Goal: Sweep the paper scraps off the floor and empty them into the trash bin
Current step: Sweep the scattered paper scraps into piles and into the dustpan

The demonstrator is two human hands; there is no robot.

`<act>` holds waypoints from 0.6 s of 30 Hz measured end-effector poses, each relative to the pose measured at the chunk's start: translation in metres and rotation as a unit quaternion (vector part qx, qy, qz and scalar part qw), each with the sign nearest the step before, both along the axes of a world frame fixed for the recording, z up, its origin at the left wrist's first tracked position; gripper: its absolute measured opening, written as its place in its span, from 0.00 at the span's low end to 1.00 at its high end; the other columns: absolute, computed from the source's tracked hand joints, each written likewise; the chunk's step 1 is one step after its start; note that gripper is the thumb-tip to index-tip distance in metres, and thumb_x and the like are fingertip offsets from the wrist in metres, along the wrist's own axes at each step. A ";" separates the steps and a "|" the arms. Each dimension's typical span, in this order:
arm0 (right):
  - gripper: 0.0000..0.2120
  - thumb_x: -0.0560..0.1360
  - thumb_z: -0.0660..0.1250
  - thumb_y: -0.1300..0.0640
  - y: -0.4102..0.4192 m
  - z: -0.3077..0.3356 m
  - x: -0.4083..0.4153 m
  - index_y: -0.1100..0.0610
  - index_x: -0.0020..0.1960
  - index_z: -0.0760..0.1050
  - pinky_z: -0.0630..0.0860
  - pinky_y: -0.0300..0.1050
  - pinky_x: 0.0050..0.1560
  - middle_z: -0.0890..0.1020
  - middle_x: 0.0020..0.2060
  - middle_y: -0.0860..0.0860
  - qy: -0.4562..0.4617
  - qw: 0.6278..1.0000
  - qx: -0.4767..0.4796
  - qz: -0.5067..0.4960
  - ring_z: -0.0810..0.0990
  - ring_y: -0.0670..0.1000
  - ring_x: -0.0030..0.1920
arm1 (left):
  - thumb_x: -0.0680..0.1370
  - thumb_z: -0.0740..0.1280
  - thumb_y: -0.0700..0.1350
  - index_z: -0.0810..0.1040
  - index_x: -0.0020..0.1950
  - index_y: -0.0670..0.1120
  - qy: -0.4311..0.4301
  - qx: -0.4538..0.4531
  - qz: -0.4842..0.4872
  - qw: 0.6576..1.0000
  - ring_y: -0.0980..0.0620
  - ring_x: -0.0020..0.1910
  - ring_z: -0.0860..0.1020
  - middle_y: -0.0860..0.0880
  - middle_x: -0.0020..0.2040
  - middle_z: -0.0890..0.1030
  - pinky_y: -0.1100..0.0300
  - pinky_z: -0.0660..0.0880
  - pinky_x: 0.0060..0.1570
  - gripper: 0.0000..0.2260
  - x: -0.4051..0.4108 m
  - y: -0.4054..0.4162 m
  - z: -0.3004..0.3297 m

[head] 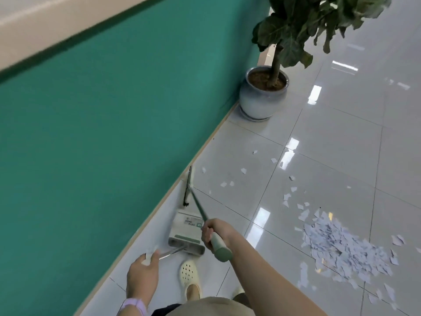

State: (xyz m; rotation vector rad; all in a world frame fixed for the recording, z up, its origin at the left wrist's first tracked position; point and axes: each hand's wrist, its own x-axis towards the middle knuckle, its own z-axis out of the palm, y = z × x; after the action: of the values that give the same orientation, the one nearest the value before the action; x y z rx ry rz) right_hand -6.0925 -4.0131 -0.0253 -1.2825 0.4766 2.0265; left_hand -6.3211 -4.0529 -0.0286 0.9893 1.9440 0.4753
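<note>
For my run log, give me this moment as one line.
right hand: grips broom | left hand: holds dustpan handle | paper scraps: piled on floor, unswept

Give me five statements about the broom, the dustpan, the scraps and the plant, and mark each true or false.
1. The right hand grips the broom handle. True.
2. The big pile of paper scraps lies inside the dustpan. False: it lies on the floor tiles, to the right of the dustpan.
3. The left hand holds the dustpan's handle. True.
4. The potted plant stands in the middle of the floor. False: it stands next to the green wall.
5. The broom head is buried in the pile. False: it is by the wall, apart from the pile.
</note>
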 end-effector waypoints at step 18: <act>0.08 0.77 0.58 0.67 -0.036 -0.064 0.103 0.59 0.40 0.68 0.69 0.35 0.15 0.70 0.21 0.50 -0.078 0.973 -0.111 -0.187 0.69 0.46 0.16 | 0.73 0.63 0.70 0.79 0.59 0.41 0.072 -0.097 -0.044 0.992 0.32 0.54 0.80 0.36 0.58 0.81 0.39 0.81 0.49 0.33 -0.052 0.094 -0.058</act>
State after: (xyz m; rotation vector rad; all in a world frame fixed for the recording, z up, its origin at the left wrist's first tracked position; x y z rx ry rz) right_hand -5.9895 -4.0490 -0.0889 -1.3539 0.8220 1.5801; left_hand -6.3726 -3.9593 -0.0867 1.0008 2.0202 0.1646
